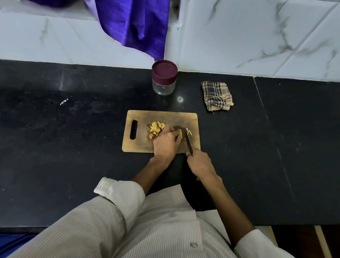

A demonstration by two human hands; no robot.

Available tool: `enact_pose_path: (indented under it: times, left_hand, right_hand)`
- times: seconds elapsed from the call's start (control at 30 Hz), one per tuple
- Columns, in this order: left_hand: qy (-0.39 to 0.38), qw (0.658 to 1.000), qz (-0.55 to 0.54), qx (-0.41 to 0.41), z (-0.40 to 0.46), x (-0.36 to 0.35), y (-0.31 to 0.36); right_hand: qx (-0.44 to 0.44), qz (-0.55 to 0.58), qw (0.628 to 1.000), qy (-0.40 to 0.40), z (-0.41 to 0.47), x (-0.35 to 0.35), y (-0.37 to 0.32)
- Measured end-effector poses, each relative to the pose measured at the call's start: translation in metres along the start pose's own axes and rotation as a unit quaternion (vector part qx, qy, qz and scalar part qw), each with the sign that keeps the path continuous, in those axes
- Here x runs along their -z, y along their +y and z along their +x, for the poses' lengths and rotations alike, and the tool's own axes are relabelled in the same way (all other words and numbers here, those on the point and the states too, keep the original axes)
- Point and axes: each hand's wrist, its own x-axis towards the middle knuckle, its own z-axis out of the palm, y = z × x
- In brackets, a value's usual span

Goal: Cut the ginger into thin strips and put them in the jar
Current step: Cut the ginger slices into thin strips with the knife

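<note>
On the wooden cutting board (160, 117) the left hand (166, 142) presses with curled fingers on a piece of ginger (179, 133), and the right hand (200, 164) grips the handle of the knife (188, 140), blade just beside this piece. A pile of ginger slices (156, 128) lies left of the fingers. The jar (164, 77), lid closed, stands behind the board on the dark surface (64, 137), near a checked cloth (217, 95).

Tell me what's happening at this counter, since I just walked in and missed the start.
A person is cutting ginger on a wooden cutting board. The left hand holds a ginger piece down while the right hand grips a knife slicing it. Ginger slices are piled beside the left hand, and a few strips lie past the blade. The jar behind the board has its lid on.
</note>
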Motion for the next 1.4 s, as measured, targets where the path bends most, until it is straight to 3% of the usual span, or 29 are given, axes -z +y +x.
enact_pose_path:
  times: [0.7, 1.4]
  left_hand:
    - [0.004, 1.000, -0.003, -0.011, 0.000, 0.000, -0.001]
    - [0.009, 1.000, 0.001, -0.001, 0.001, -0.002, -0.001]
  right_hand:
    - [0.039, 0.050, 0.998, -0.004, 0.005, -0.010, -0.001]
    - [0.028, -0.028, 0.999, 0.010, 0.007, -0.013, -0.013]
